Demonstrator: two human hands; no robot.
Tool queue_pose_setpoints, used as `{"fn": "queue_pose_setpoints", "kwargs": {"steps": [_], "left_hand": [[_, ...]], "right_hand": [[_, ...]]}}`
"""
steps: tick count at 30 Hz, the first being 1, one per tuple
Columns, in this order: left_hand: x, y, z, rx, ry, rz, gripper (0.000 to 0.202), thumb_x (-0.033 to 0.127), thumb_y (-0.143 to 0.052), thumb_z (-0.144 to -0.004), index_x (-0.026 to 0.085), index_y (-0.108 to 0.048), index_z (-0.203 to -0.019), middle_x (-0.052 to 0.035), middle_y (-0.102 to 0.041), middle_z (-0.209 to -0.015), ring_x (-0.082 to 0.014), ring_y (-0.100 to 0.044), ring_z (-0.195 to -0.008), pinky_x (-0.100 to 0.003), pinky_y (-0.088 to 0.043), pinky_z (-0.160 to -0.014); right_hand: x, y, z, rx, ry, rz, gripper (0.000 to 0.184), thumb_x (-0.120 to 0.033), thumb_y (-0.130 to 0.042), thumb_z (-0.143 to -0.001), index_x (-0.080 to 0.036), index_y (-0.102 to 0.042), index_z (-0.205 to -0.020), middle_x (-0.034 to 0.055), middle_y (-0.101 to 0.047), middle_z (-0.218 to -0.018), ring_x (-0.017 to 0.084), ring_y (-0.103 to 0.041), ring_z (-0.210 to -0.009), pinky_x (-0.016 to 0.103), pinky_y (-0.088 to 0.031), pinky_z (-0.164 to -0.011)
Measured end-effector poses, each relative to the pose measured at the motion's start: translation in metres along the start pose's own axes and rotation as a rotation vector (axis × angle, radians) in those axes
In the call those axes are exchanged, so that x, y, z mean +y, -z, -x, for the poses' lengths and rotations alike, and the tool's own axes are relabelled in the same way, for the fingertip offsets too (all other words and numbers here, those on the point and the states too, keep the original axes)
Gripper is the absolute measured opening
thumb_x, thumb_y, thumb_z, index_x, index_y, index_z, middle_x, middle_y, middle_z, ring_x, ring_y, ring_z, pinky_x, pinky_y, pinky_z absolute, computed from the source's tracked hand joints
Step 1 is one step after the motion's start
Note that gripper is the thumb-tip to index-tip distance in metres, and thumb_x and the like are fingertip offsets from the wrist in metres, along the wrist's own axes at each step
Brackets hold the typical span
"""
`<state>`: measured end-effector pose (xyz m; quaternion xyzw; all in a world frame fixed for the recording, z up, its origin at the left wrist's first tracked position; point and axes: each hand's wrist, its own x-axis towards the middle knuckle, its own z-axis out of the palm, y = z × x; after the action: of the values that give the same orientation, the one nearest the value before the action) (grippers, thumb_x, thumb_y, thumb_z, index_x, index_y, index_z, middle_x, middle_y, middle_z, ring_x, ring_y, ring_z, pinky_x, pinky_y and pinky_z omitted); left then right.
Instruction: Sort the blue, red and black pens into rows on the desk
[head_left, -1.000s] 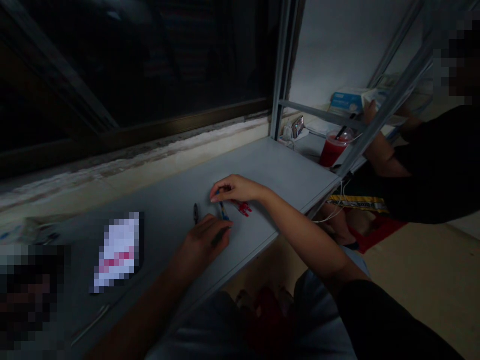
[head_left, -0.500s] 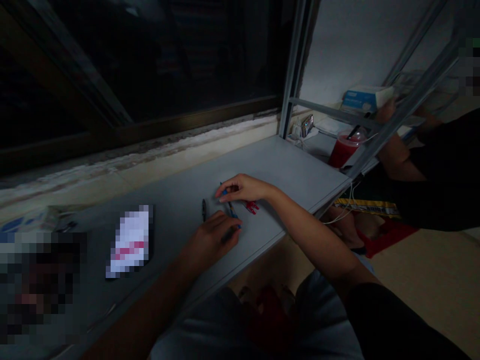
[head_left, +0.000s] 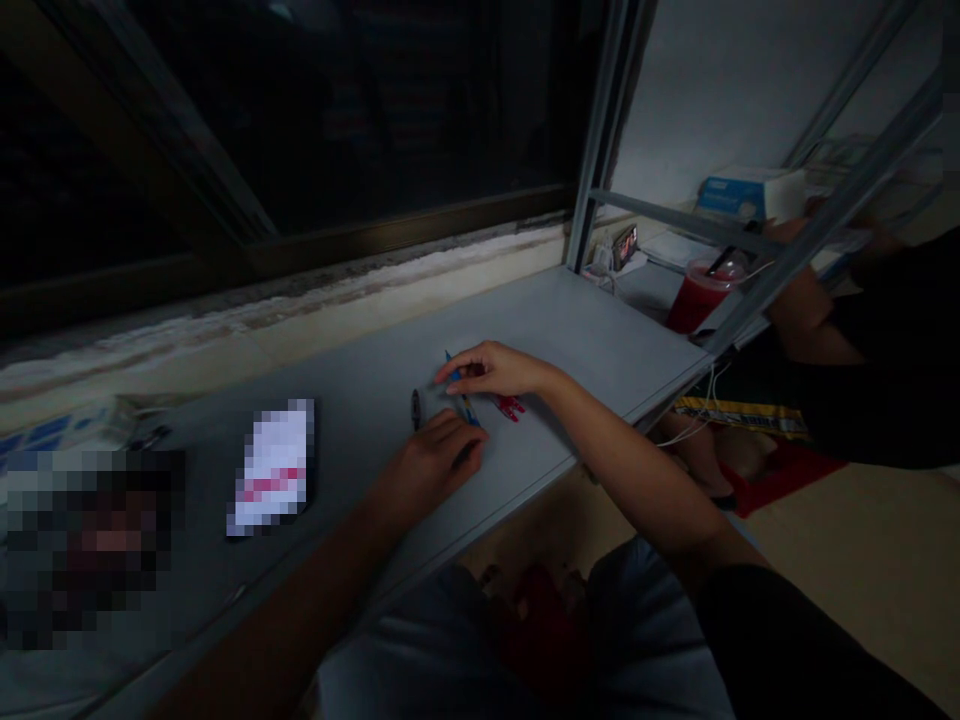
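Observation:
A slim blue pen (head_left: 466,408) slants between my two hands over the grey desk. My right hand (head_left: 495,368) is closed on its upper part, thumb and forefinger pinched and the wrist bent. My left hand (head_left: 431,455) is curled around the lower end, its fingertips on the pen; dim light hides the exact grip. Just beyond my left knuckles lies a dark pen (head_left: 415,408). A small red object (head_left: 510,406), with pronged ends, rests beside my right wrist, partly covered by it.
A phone with a lit, blurred screen (head_left: 274,475) lies to the left, near a box (head_left: 67,430). At right, behind a metal frame (head_left: 675,217), are a cup of red drink (head_left: 697,300), a blue-and-white box (head_left: 735,195) and another person's arm (head_left: 806,315).
A dark piece with a blue end that showed in my left hand is now out of sight. My left hand has risen slightly; my right hand has hardly moved. The view shifted a little.

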<state>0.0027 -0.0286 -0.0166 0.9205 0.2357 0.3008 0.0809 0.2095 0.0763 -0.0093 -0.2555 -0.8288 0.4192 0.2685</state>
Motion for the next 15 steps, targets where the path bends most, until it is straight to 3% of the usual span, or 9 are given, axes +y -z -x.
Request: {"fn": "queue_pose_setpoints", "kwargs": {"steps": [4, 7, 9, 11, 15], "left_hand": [[0.002, 0.002, -0.001, -0.019, 0.031, 0.023, 0.019, 0.018, -0.058, -0.102, 0.02, -0.066, -0.119, -0.0051, -0.073, -0.097, -0.0206, -0.068, -0.096, -0.033, -0.056, -0.086], [0.001, 0.008, 0.0, 0.026, 0.123, -0.038, 0.024, 0.025, -0.054, -0.103, 0.019, -0.065, -0.124, -0.0053, -0.072, -0.093, -0.0218, -0.068, -0.092, -0.035, -0.055, -0.088], [-0.001, 0.014, -0.001, 0.056, 0.271, -0.137, 0.025, 0.032, -0.053, -0.103, 0.019, -0.067, -0.12, -0.0057, -0.069, -0.089, -0.0231, -0.068, -0.088, -0.036, -0.055, -0.087], [-0.002, 0.021, -0.001, 0.041, 0.482, -0.256, 0.03, 0.04, -0.053, -0.102, 0.019, -0.065, -0.12, -0.0063, -0.069, -0.088, -0.0249, -0.069, -0.085, -0.036, -0.054, -0.082], [-0.006, 0.034, -0.001, -0.163, 0.848, -0.403, 0.05, 0.053, -0.055, -0.098, 0.017, -0.054, -0.133, -0.0074, -0.071, -0.084, -0.0309, -0.073, -0.081, -0.036, -0.051, -0.07]], "right_hand": [[-0.002, 0.003, 0.002, 0.022, 0.006, 0.07, 0.034, -0.029, -0.07, -0.098, -0.011, -0.07, -0.127, -0.0054, -0.049, -0.07, 0.009, -0.041, -0.062, 0.025, -0.034, -0.059], [-0.002, 0.004, 0.004, 0.123, 0.004, 0.118, 0.062, -0.023, -0.075, -0.093, -0.018, -0.052, -0.15, -0.0044, -0.056, -0.081, 0.01, -0.051, -0.068, 0.024, -0.041, -0.066], [-0.001, 0.003, 0.005, 0.148, -0.006, 0.137, 0.073, -0.022, -0.077, -0.09, -0.019, -0.043, -0.155, -0.0044, -0.058, -0.084, 0.011, -0.054, -0.07, 0.025, -0.044, -0.07], [0.001, 0.002, 0.004, 0.141, -0.012, 0.168, 0.067, -0.023, -0.077, -0.09, -0.017, -0.048, -0.149, -0.0046, -0.058, -0.083, 0.011, -0.054, -0.069, 0.025, -0.044, -0.071], [0.006, 0.003, 0.0, 0.131, 0.006, 0.333, 0.044, -0.026, -0.08, -0.087, -0.014, -0.064, -0.127, -0.0016, -0.061, -0.083, 0.015, -0.056, -0.075, 0.03, -0.044, -0.081]]}}
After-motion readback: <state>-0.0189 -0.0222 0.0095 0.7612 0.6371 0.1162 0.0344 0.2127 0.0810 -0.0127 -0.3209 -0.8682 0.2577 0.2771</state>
